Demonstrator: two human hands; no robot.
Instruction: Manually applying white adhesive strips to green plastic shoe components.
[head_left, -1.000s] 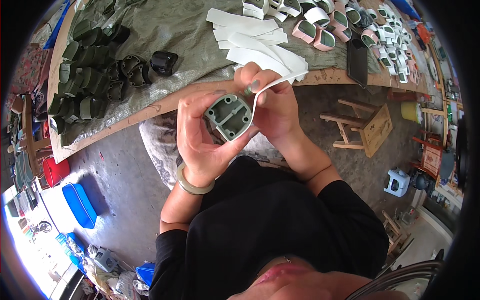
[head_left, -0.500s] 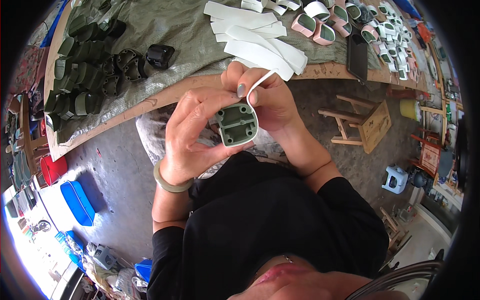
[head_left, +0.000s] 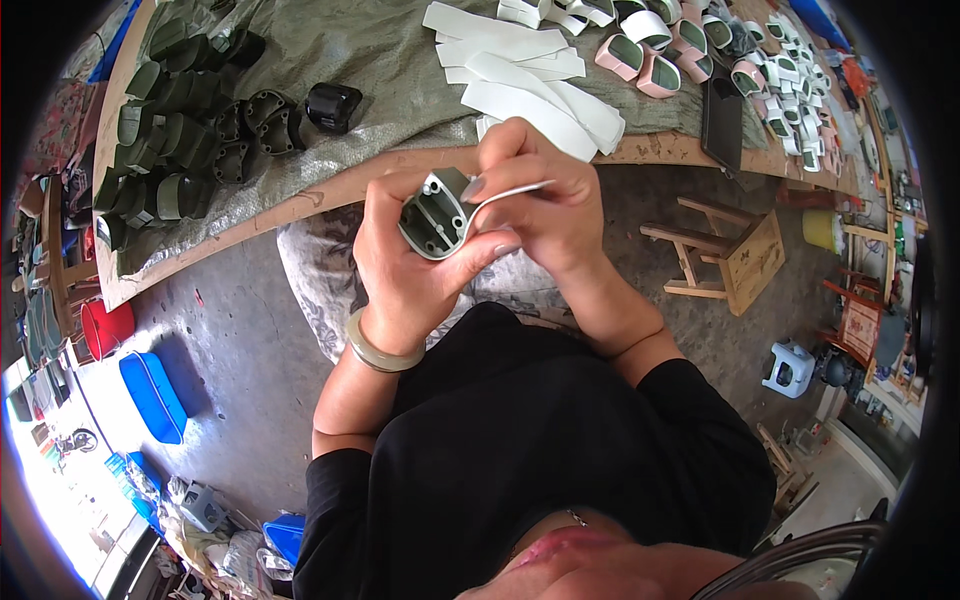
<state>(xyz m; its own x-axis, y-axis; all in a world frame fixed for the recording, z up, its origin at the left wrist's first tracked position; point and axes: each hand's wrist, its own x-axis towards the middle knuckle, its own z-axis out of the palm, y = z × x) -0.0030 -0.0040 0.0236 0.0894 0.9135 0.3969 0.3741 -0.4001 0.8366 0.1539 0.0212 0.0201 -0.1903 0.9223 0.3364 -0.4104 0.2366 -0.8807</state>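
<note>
My left hand [head_left: 388, 262] is wrapped around a small dark-green hollow plastic housing [head_left: 433, 228], its open side showing inner ribs and round screw posts. A white strip [head_left: 515, 190] lies along part of the housing's outer wall, and its loose end sticks out to the right. My right hand [head_left: 562, 215] pinches this strip close to the housing, fingers closed on it. Beyond my hands, several flat white strips [head_left: 530, 90] lie in an overlapping pile on the table. Part of the housing's far wall is hidden by my fingers.
Several dark-green housings [head_left: 185, 140] stand at the table's left, beside a glossy black piece [head_left: 332, 107]. White-and-pink wrapped pieces [head_left: 657, 75] and a dark flat object [head_left: 722, 125] are at the right. A wooden stool [head_left: 755, 265] and blue bin [head_left: 153, 397] stand on the floor.
The housing has turned and tilted in my left hand. The strip's loose end, upright before, now points right and lies lower. My right-hand fingers have come down over the strip.
</note>
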